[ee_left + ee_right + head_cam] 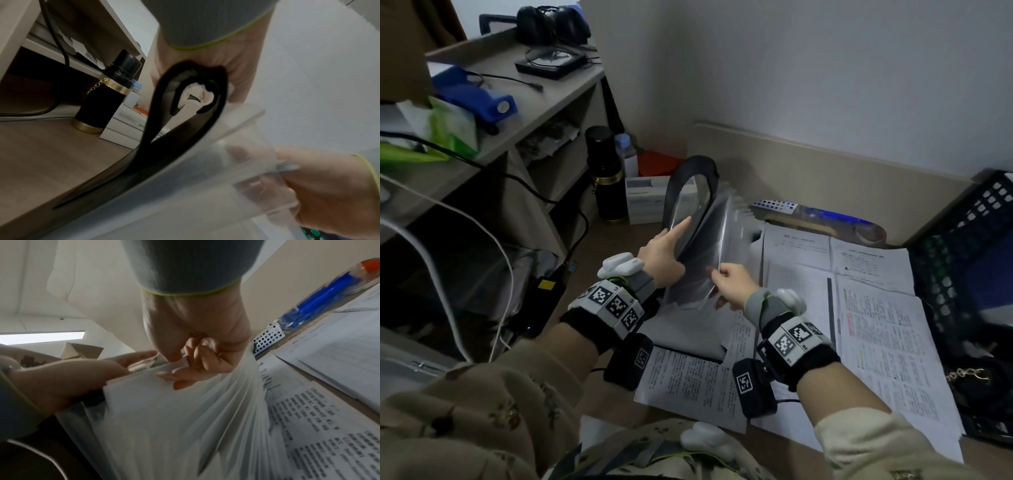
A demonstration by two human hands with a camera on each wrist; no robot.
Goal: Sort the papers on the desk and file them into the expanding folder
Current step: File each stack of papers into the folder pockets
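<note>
Folder (702,246) stood upright on the counter (599,260), near its left end, black flap (690,171) curled back over the top, translucent pockets fanned toward the right. Left hand (661,250) laid flat against the front of the folder, fingers (681,224) straight and pointing up, wrist bent, forearm reaching in from the lower left. Right hand (732,282) raised just beside it, thumb and curled fingers (185,378) pinching the edge of a clear divider (719,240), pulling it away from the rest. Papers (876,308) spread flat on the counter to the right of and under the folder. Flask (606,174) and boxes (645,198) behind the folder, crate (962,246) at far right.
</note>
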